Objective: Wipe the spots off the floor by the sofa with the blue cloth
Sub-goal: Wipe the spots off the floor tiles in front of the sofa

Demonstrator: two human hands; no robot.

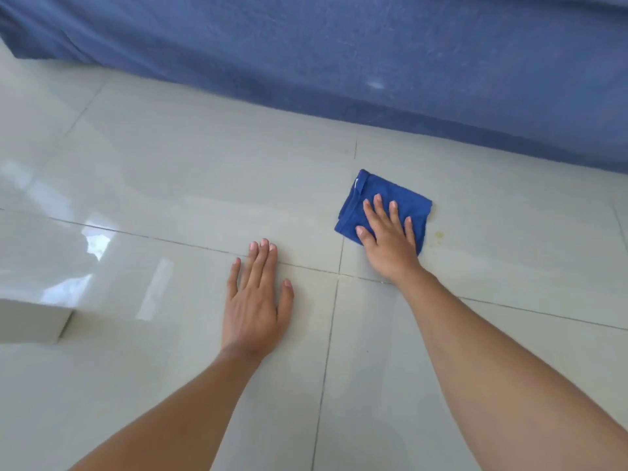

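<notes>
Pressing blue cloth (404, 195) | right hand (390, 237) flat | floor (170, 185)

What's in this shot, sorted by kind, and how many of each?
Hands: 2, the left hand flat on the floor, the right hand on the cloth
Blue cloth: 1
Sofa: 1
White box: 1
Yellowish spots: 1 patch
Total: 6

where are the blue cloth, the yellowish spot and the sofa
blue cloth (390, 193): head view, bare upper part above the fingers
yellowish spot (439, 235): head view, middle of the stain
sofa (339, 49): head view, blue fabric front
</notes>
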